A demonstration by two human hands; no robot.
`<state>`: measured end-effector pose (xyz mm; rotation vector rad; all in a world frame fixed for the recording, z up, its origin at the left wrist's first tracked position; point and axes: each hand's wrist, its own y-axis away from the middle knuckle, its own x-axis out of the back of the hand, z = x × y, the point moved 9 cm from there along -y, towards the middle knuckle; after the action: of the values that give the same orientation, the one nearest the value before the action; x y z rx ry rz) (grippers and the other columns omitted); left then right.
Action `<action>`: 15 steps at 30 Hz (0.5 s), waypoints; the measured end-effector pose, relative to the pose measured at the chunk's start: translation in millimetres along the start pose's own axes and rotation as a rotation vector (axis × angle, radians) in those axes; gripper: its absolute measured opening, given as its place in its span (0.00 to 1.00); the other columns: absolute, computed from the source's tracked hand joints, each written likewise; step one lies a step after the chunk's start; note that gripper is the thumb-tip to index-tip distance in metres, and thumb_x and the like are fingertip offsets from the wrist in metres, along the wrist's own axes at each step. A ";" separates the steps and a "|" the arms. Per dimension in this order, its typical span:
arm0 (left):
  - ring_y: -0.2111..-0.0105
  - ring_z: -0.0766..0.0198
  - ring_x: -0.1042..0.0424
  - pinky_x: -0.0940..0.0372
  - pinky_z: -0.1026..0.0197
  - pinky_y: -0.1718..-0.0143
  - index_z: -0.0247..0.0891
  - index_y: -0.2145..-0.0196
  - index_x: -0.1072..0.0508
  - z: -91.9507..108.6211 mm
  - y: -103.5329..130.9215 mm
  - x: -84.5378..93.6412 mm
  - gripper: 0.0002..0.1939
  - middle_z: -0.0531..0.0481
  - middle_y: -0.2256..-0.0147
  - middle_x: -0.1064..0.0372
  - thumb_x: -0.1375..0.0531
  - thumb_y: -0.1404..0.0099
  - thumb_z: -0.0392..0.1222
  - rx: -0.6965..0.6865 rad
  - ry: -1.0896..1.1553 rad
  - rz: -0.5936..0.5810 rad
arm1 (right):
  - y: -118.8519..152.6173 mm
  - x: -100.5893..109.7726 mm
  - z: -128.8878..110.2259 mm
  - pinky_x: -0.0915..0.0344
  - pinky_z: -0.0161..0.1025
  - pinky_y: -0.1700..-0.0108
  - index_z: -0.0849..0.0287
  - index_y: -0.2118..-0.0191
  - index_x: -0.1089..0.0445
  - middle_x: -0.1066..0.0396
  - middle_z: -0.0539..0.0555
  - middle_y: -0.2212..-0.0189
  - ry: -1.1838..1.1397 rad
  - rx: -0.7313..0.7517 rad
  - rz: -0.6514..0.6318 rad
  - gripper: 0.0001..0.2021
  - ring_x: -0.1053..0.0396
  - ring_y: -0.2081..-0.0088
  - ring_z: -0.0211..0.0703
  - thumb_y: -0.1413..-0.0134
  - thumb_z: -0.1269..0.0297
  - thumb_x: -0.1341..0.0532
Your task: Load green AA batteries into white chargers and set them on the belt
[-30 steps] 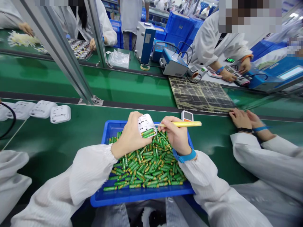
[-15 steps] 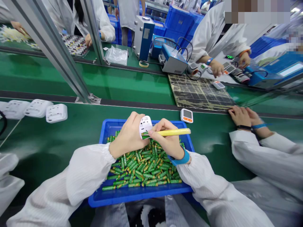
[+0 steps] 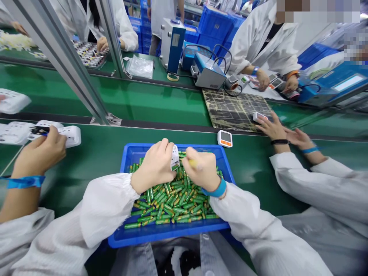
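You appear to be partway through working on the white case (image 3: 174, 158) with the yellow tool (image 3: 195, 165). The next move likely calls for holding the case firm and guiding the tool's tip with care; that tip is hidden, so whether it touches the case you can't tell from here.

The case is above the tray (image 3: 161, 237) of green batteries (image 3: 172, 199), tilted, its inner side turned toward your right hand (image 3: 202, 168). Green shows at its lower edge, probably a battery seated there. Your left hand (image 3: 155, 163) pinches the case, fingers curled over the top. Your right hand is closed around the tool, knuckles up, handle end pointing back at you. Both forearms reach in over the tray's sides, and your hands are near each other.
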<state>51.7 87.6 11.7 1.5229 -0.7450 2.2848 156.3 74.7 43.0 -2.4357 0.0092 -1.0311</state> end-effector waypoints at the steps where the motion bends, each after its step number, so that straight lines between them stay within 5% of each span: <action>1: 0.61 0.48 0.33 0.32 0.48 0.60 0.30 0.55 0.33 -2.0 0.1 1.5 0.27 0.40 0.59 0.38 0.36 0.54 0.38 0.021 0.047 0.023 | -2.2 6.1 12.7 0.57 0.38 0.76 0.54 0.79 0.47 0.47 0.45 0.87 -0.105 -0.089 0.056 0.12 0.52 0.84 0.35 0.53 0.69 0.42; 6: 0.60 0.56 0.32 0.31 0.52 0.57 0.33 0.50 0.34 -16.5 0.6 6.7 0.35 0.45 0.57 0.39 0.32 0.57 0.40 0.151 0.398 0.115 | -2.3 10.3 47.0 0.53 0.35 0.82 0.53 0.80 0.50 0.46 0.41 0.90 -0.705 -0.336 0.182 0.15 0.50 0.88 0.33 0.58 0.71 0.40; 15: 0.59 0.60 0.32 0.33 0.57 0.58 0.36 0.52 0.32 -23.4 1.3 10.0 0.34 0.50 0.58 0.37 0.30 0.60 0.39 0.211 0.520 0.160 | -2.5 -2.0 47.4 0.55 0.32 0.83 0.55 0.82 0.49 0.44 0.40 0.91 -0.851 -0.340 0.119 0.15 0.51 0.88 0.30 0.62 0.72 0.38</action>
<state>29.2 99.4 13.4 0.8867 -0.5024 2.7800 186.5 97.9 14.6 -2.9451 0.0459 0.1265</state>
